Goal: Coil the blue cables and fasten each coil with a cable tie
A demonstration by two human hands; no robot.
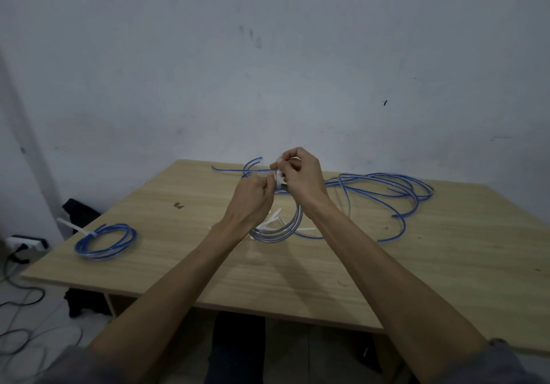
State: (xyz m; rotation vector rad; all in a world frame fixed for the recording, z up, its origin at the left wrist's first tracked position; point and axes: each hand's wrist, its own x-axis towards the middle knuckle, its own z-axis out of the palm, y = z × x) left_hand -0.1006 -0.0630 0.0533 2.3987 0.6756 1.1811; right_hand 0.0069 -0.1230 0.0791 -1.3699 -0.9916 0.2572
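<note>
We are holding blue coil (pixel 278 228) raised off desk (pixel 297 267); left hand (pixel 253 196) and right hand (pixel 300 172), both grips pinching white cable tie (pixel 279 176) between them. Cable springy, light; judging best held at tie crossing.

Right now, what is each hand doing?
Left hand: closed, pinching the white cable tie.
Right hand: closed on the tie around the blue coil.
</note>
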